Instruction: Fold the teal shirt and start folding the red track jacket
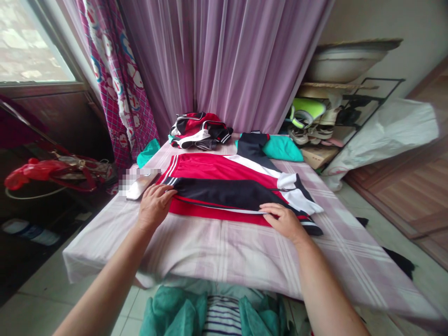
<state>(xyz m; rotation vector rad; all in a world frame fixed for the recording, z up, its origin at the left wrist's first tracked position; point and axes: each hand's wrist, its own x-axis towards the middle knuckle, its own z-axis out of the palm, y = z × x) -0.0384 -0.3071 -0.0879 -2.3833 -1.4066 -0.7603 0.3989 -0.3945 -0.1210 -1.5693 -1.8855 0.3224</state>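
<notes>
A red, black and white track jacket (206,165) lies sideways on the table, its striped hem to the left and white collar area to the right. Its near black sleeve (224,191) is folded across the red body, with the striped cuff at the left. My left hand (156,203) has its fingers closed on the cuff end. Farther right, my right hand (282,219) pinches the sleeve's lower edge between thumb and fingers. The far black sleeve (254,149) stretches away from me toward the back.
A bundle of red, black and white clothing (201,130) sits at the table's back. Behind the far sleeve lies teal cloth (283,148). A partly blurred white item (140,185) is beside my left hand. A shoe rack (367,107) and white plastic bag (392,135) stand right of the checked tablecloth (224,247).
</notes>
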